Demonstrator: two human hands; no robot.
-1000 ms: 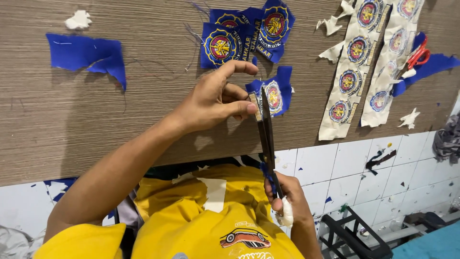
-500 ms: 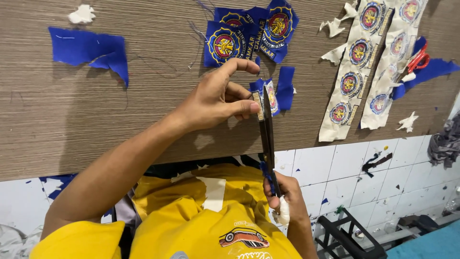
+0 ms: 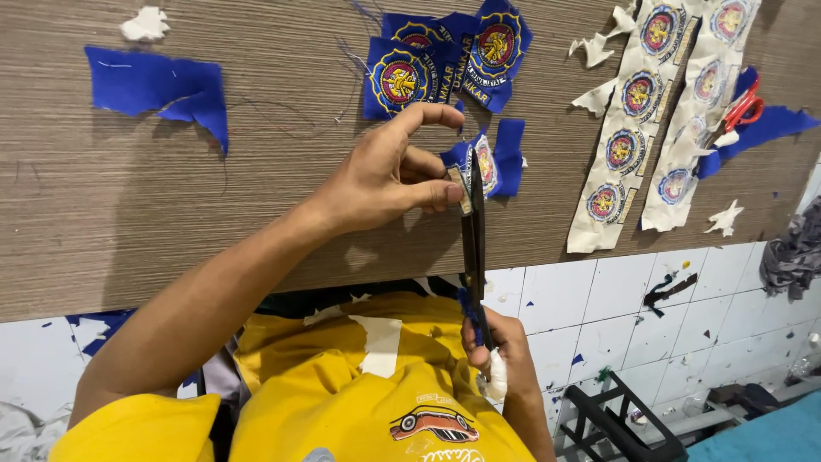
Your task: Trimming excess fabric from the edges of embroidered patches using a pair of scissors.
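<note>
Two hands (image 3: pixel 389 175), round embroidered patch (image 3: pixel 484 164), scissors (image 3: pixel 472 248)

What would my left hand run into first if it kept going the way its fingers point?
Probably the blue strip just beyond the emblem patch the left hand pinches. The striped emblem backing lies farther along. Depth is hard to judge here.

The embroidered patch (image 3: pixel 484 164) is blue with a red-and-yellow round emblem. The scissors (image 3: pixel 473 248) are black, the shirt (image 3: pixel 342 402) yellow, the table (image 3: pixel 171 214) brown woodgrain.

Scissor handles (image 3: pixel 475 323) inside right hand (image 3: pixel 500 355)
</note>
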